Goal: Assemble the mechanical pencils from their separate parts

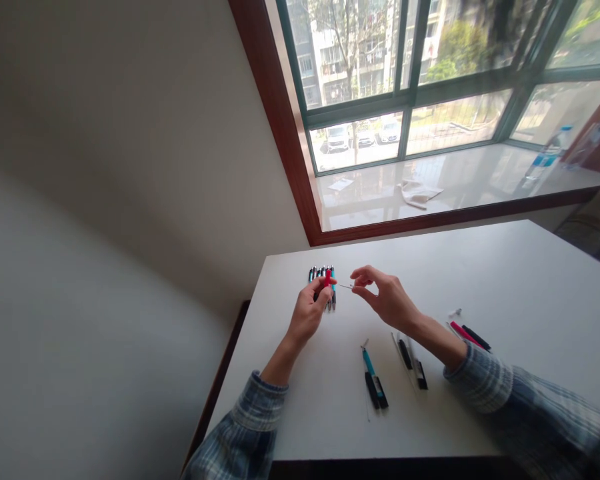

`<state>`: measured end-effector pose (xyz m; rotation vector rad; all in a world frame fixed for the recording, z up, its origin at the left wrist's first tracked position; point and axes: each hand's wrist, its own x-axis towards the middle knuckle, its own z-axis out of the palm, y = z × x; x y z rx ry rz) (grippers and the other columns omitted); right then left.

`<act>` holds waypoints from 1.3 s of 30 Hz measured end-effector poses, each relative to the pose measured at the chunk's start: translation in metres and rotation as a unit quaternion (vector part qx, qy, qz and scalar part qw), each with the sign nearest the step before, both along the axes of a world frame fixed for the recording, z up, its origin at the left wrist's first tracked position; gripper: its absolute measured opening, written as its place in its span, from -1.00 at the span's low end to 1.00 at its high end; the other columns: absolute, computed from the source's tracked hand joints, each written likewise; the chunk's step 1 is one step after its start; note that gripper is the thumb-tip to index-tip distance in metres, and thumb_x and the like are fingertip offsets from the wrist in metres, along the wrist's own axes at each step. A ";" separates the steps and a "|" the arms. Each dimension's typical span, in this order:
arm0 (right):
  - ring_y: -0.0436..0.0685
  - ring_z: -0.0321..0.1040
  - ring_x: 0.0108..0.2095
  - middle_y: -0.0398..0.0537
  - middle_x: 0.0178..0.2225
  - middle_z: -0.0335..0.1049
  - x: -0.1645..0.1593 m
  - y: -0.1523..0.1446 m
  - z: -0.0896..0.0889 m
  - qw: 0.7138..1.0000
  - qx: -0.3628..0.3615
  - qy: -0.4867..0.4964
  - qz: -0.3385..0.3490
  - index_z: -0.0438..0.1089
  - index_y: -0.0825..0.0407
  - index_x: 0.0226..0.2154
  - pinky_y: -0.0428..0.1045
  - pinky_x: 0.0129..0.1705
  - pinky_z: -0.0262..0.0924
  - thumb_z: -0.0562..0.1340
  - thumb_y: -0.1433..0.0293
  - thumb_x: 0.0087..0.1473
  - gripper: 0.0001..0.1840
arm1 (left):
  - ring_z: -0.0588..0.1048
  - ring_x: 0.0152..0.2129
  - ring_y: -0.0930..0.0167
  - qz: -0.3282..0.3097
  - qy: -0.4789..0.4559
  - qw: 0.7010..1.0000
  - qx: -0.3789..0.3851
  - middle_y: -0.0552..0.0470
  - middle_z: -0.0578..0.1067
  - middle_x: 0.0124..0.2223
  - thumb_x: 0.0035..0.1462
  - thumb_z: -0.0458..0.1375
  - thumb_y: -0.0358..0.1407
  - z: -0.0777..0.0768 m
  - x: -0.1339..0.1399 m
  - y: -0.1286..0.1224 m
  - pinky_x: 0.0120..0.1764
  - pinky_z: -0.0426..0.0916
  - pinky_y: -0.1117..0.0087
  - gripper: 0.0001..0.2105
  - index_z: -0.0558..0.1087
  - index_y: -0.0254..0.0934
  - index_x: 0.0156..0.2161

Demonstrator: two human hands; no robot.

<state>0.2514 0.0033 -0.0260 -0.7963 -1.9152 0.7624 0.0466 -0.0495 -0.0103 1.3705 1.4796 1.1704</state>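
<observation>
My left hand [306, 313] pinches a red pen barrel [328, 276] over the far left part of the table. Facing it, my right hand [389, 299] holds a thin pen refill [346, 286] between thumb and fingertips, its tip pointing toward the barrel with a small gap. Beneath and behind my left hand lies a row of several assembled pens [334, 300], partly hidden. Nearer to me are blue and black pen parts [370, 365]. White and black pen parts [406, 355] lie below my right forearm. Red and black pen parts [466, 333] sit beyond that forearm, partly covered by the sleeve.
The white table [310, 413] meets a wall [130, 200] on the left. A window sill [370, 200] behind it carries a crumpled cloth [419, 193], a paper [341, 184] and a water bottle [550, 153]. A small whitish piece [456, 312] lies right of my right arm.
</observation>
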 end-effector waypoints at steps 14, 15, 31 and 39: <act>0.14 0.44 -0.19 -0.03 -0.23 0.53 0.002 -0.002 0.002 0.995 0.078 -0.058 0.022 0.40 -0.01 -0.17 0.07 -0.12 0.37 0.28 0.40 0.31 -0.96 | 0.38 -0.42 0.41 -0.057 0.031 0.997 0.043 0.02 0.49 -0.33 0.23 0.23 0.02 0.000 0.004 0.000 -0.34 0.31 0.41 -0.64 0.56 -0.28 -0.16; 0.15 0.43 -0.19 -0.03 -0.24 0.53 0.002 -0.003 0.002 0.995 0.080 -0.059 0.024 0.40 -0.01 -0.17 0.06 -0.12 0.36 0.28 0.40 0.32 -0.96 | 0.39 -0.41 0.40 -0.057 0.035 0.997 0.048 0.02 0.49 -0.32 0.24 0.23 0.01 0.000 0.005 -0.001 -0.32 0.31 0.41 -0.65 0.55 -0.28 -0.17; 0.27 0.48 -0.11 -0.02 -0.23 0.60 0.033 0.020 0.021 0.986 0.141 -0.056 -0.069 0.48 -0.05 0.00 0.22 -0.04 0.43 0.28 0.42 0.29 -0.77 | 0.32 -0.43 0.43 0.091 0.071 0.986 0.123 0.10 0.39 -0.39 0.28 0.19 -0.01 0.000 -0.012 0.006 -0.31 0.25 0.44 -0.69 0.47 -0.24 -0.27; 0.26 0.50 -0.10 -0.04 -0.22 0.61 0.033 0.017 0.022 0.986 0.139 -0.091 -0.013 0.44 -0.06 0.07 0.24 -0.06 0.46 0.30 0.43 0.27 -0.68 | 0.32 -0.44 0.42 0.106 0.073 0.983 0.129 0.09 0.40 -0.38 0.28 0.20 -0.01 0.001 -0.014 0.006 -0.32 0.26 0.44 -0.70 0.47 -0.24 -0.26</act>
